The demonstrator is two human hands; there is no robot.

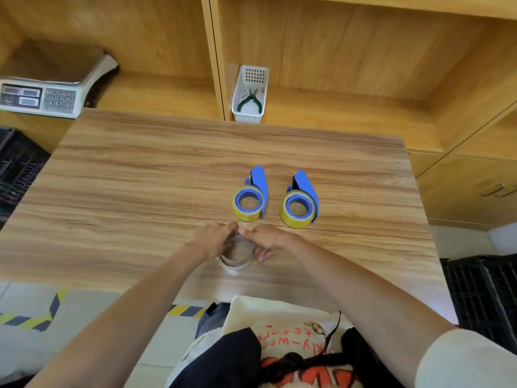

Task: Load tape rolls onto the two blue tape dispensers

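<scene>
Two blue dispensers are lying side by side on the wooden table (140, 169), right of centre and just apart. The left dispenser (251, 196) and the right dispenser (300, 201) are each carrying a yellow roll around a blue hub, with the blue handles pointing toward the far edge.

Nearer the person, both hands are meeting over a clear roll (236, 257) that is sitting close to the near edge of the table. The left hand (214, 238) is curling around the roll's left side, its fingers bent and touching the rim. The right hand (268, 239) is closing on the far right side, thumb and forefinger pinched together at the top of the roll, the other fingers hanging loosely bent. Whether the roll is lifting off the table or resting on it, I cannot tell.

On the far shelf, a white basket (246, 114) is holding pliers (250, 100); a scale (42, 91) is sitting far left.
</scene>
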